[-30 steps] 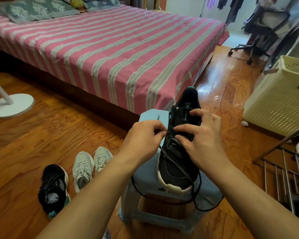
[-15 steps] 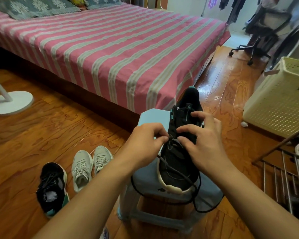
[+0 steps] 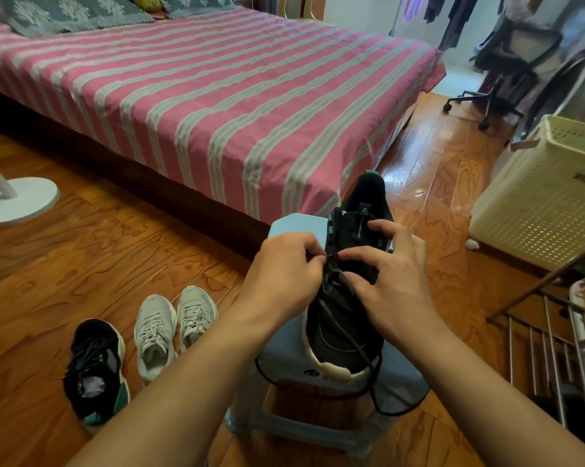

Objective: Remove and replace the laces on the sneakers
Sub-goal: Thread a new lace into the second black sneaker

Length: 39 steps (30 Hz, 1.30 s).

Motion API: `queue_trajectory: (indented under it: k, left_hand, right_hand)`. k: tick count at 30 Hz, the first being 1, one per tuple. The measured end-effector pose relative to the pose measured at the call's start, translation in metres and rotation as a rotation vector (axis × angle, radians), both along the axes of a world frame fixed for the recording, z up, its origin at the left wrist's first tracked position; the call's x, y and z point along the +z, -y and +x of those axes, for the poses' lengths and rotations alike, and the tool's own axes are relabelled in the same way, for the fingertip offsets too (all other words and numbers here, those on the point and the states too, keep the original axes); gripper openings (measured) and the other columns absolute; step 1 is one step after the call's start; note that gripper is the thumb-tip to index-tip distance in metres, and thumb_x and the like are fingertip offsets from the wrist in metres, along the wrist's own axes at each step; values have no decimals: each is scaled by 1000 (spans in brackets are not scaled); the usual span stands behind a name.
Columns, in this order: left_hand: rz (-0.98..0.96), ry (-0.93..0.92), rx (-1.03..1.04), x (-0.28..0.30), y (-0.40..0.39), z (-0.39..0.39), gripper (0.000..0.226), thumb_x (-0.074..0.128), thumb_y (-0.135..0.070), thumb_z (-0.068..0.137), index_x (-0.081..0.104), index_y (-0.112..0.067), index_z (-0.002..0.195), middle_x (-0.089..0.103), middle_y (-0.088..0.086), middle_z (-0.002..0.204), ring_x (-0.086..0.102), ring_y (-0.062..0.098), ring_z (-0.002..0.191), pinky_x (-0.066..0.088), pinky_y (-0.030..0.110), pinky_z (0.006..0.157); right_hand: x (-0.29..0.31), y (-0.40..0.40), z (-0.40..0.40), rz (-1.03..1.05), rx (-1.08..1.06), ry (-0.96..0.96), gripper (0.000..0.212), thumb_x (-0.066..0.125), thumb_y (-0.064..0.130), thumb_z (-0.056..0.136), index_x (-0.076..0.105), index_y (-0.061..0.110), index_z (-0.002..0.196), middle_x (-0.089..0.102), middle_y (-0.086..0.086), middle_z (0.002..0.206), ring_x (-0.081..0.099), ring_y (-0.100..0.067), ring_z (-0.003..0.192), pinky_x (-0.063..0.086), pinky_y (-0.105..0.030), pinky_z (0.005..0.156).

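Black sneaker [image 3: 346, 325]: stood on the pale blue stool [image 3: 294, 227], toe towards the camera, heel towards the bed [image 3: 217, 106].
Lace [image 3: 348, 335]: dark, threaded through the lower eyelets only; loose ends are draped over the toe and hang in loops below the stool's front edge.
Left hand [image 3: 284, 267]: curled at the sneaker's left side, a lace end pinched between thumb and forefinger at mid-tongue.
Right hand [image 3: 390, 278]: laid over the sneaker's right side, fingers bent; the forefinger is brought to the same spot and the lace seems pinched beside the tongue, though the grip is partly hidden.
Second black sneaker [image 3: 94, 372]: left on the wooden floor [image 3: 99, 251] at the left.
Grey pair [image 3: 173, 326]: set side by side just beside it.
Laundry basket [image 3: 547, 193]: cream, placed at the right.
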<state>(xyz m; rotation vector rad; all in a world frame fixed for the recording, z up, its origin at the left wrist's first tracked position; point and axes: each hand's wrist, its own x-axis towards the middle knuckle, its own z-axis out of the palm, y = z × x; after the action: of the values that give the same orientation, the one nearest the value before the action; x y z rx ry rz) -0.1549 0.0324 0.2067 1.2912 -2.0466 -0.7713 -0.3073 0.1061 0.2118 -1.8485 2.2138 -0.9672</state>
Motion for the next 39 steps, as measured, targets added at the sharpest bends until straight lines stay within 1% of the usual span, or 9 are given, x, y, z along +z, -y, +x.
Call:
queue_trajectory:
  k: [4, 8, 11, 16, 22, 27, 34, 37, 39]
  left_hand:
    - [-52, 34, -44, 2, 0, 2, 8, 69, -22, 93, 76, -26, 89, 71, -8, 90, 64, 15, 86, 53, 33, 75]
    - [-232, 90, -61, 4, -3, 1, 8, 69, -18, 91, 74, -22, 86, 61, -6, 86, 60, 21, 82, 50, 36, 66]
    - [-274, 107, -64, 2, -2, 1, 7, 69, -19, 91, 71, -22, 85, 60, -7, 85, 59, 20, 79, 49, 35, 64]
    - [7, -76, 28, -7, -1, -5, 11, 70, -22, 92, 72, -28, 82, 72, -9, 86, 64, 9, 84, 55, 35, 77]
    - [-296, -74, -97, -12, -1, -3, 5, 69, -16, 88, 73, -14, 86, 66, -5, 86, 63, 15, 80, 54, 38, 70]
    - [-222, -54, -84, -8, 1, -3, 6, 72, -14, 89, 72, -17, 84, 64, -9, 84, 60, 13, 80, 52, 37, 72]
    - [-544, 250, -173, 5, 3, 5, 10, 70, -17, 90, 65, -22, 84, 38, -12, 79, 34, 17, 60, 32, 30, 49]
    - [-458, 232, -153, 2, 8, 2, 6, 68, -23, 93, 69, -24, 87, 47, -11, 80, 49, 18, 67, 38, 32, 55]
    - [-236, 26, -135, -4, 13, 2, 5, 74, -21, 91, 74, -23, 86, 63, -13, 82, 61, 11, 77, 48, 29, 66]
  right_hand:
    - [-5, 1, -1, -70, -11, 25, 21, 77, 17, 86, 79, 30, 102, 43, 3, 141, 23, -11, 133, 11, 0, 98]
    - [-10, 6, 2, -170, -49, 61, 18, 78, 14, 84, 81, 30, 92, 50, 0, 132, 23, -4, 121, 14, 1, 99]
    - [-10, 9, 4, -175, -77, 80, 15, 80, 16, 83, 80, 30, 90, 50, 3, 128, 24, -5, 119, 18, -1, 98]
    - [-9, 11, 7, -142, -85, 72, 17, 81, 21, 81, 80, 29, 97, 49, 4, 129, 30, -15, 126, 25, -18, 101]
    - [-9, 10, 4, -118, -89, 66, 16, 82, 23, 81, 80, 28, 97, 47, 6, 129, 28, -12, 125, 25, -20, 101]
    - [-9, 14, 5, -125, -90, 73, 13, 84, 22, 79, 81, 24, 91, 49, 5, 127, 32, -15, 125, 28, -22, 102]
    - [-11, 14, 2, -177, -37, 5, 17, 86, 25, 76, 80, 30, 92, 51, 2, 123, 36, -17, 120, 30, -23, 98]
    - [-13, 14, 3, -222, -50, 35, 18, 86, 23, 75, 81, 30, 91, 52, 2, 122, 38, -19, 119, 31, -23, 98]
    - [-12, 15, 2, -214, -53, 56, 18, 86, 24, 77, 81, 31, 92, 51, 3, 123, 36, -17, 119, 31, -23, 99]
